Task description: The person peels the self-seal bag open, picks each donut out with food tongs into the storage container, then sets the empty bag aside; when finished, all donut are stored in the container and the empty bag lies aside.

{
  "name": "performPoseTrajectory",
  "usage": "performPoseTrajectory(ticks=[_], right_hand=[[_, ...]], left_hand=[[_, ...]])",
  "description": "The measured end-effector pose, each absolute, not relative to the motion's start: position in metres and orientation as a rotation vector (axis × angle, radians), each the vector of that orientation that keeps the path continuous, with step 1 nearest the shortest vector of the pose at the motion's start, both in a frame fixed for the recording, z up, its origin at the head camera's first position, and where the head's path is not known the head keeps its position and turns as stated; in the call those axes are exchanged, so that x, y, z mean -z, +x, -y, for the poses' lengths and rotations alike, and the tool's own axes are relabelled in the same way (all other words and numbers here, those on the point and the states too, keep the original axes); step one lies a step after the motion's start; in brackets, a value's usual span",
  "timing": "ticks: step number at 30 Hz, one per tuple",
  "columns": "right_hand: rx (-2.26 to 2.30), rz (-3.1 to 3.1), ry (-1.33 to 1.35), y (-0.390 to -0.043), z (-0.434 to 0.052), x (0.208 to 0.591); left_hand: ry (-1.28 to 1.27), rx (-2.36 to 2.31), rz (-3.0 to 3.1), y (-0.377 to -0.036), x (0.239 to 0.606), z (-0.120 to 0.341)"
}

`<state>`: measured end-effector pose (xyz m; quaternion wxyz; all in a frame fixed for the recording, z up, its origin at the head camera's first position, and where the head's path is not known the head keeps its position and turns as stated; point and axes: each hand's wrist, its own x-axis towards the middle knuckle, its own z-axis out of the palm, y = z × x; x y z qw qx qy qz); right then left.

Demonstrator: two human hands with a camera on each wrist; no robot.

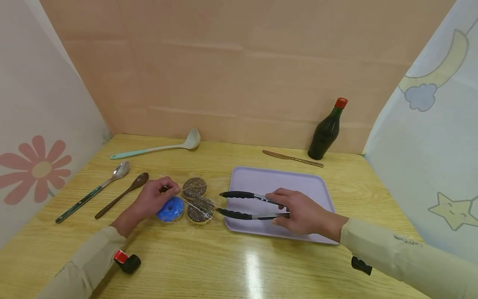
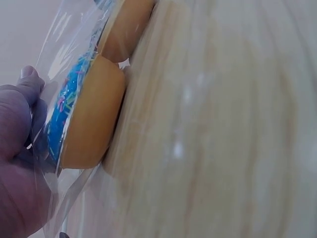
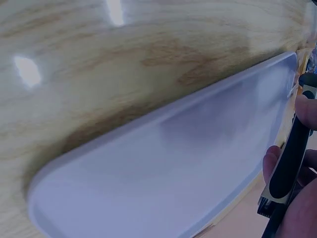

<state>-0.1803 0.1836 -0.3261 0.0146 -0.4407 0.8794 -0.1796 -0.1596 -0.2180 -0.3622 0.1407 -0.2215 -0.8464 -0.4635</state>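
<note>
Three doughnuts lie in a clear plastic bag on the wooden table: a blue-iced one and two chocolate ones. My left hand grips the bag's left end beside the blue doughnut; its fingers pinch the plastic. My right hand holds black tongs over the lilac tray, their arms spread and their tips pointing left at the chocolate doughnuts. In the right wrist view, a black tong arm runs past my fingers above the tray.
A metal spoon and a brown spoon lie left of my left hand. A ladle and a knife rest near the back wall, and a dark bottle with a red cap stands at the back right.
</note>
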Motion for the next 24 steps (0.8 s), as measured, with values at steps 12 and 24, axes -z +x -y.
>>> performPoseTrajectory(ticks=[12,24], right_hand=[[0.401,-2.666,-1.341,-0.187,-0.165,0.316],[0.377,-2.582,-1.398,-0.198,-0.162,0.315]], left_hand=[[-0.547,1.371,2.476,-0.157,0.36,0.216],[-0.512,1.384,2.469,-0.167,0.382,0.221]])
